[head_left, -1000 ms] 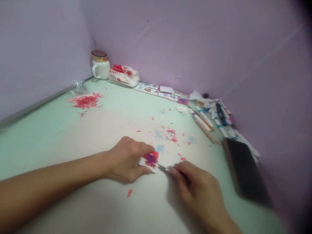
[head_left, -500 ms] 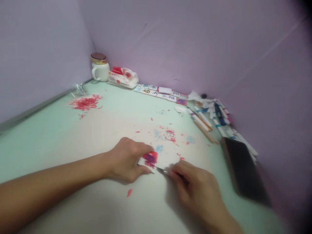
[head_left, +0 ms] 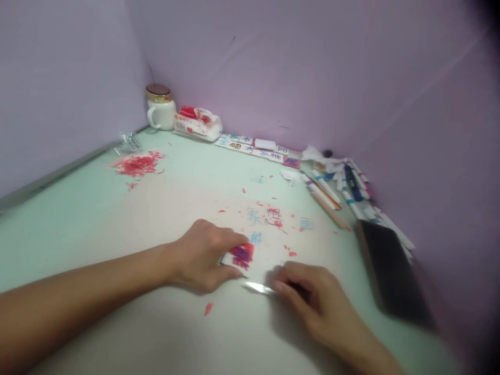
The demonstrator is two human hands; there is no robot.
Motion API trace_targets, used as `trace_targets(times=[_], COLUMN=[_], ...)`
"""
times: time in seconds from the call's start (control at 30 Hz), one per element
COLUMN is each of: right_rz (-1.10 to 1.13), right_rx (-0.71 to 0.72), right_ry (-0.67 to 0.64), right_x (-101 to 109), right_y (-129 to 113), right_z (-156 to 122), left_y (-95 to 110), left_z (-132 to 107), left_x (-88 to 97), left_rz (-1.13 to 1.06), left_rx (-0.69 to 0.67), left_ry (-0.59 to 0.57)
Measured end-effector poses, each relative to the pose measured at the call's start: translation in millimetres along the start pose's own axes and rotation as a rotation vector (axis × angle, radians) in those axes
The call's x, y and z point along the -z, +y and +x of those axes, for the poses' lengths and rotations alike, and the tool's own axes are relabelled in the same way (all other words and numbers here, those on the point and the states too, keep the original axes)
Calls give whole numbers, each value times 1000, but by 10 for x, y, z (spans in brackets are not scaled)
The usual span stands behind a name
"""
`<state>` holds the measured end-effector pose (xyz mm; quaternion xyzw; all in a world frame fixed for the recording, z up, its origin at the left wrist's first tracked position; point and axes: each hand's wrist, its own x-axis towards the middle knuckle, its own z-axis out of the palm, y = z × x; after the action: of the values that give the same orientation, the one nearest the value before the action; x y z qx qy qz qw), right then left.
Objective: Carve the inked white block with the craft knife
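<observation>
My left hand (head_left: pixel 203 255) pinches a small white block with a red and purple inked face (head_left: pixel 241 255), pressing it down on the pale green table (head_left: pixel 117 224). My right hand (head_left: pixel 308 297) is closed round a thin metal blade (head_left: pixel 255 287) whose tip lies flat on the table just below the block, not touching its face. Blue and red characters (head_left: pixel 265 216) are stamped on the tabletop just behind the block.
A pile of red shavings (head_left: pixel 136 162) lies far left, loose red bits near the block. A white lidded mug (head_left: pixel 160 108) and tissue pack (head_left: pixel 197 123) stand in the corner. Character tiles (head_left: pixel 258 147) line the back wall. Pens (head_left: pixel 339 187) and a dark phone (head_left: pixel 390 271) lie right.
My right hand has drawn the blade down and away from the block's lower edge; it now lies flatter on the table. My left hand and the block have stayed put.
</observation>
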<state>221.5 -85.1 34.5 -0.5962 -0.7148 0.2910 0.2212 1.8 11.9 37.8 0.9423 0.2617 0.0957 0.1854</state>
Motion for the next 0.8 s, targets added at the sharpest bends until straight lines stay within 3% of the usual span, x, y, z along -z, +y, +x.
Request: trace_targets(times=[0.13, 0.37, 0.6, 0.8], right_rz=[72, 74, -26, -75], right_rx=[-97, -211, -221, -178], right_ry=[178, 395, 473, 496], right_x=[-44, -76, -144, -195], right_y=[24, 33, 52, 49], right_z=[6, 20, 64, 99], left_y=[-3, -51, 134, 120], left_z=[-17, -18, 26, 7], left_x=[-20, -66, -60, -59], left_rz=[15, -25, 77, 82], left_rx=[-29, -46, 175, 116], left_ry=[56, 308, 161, 132])
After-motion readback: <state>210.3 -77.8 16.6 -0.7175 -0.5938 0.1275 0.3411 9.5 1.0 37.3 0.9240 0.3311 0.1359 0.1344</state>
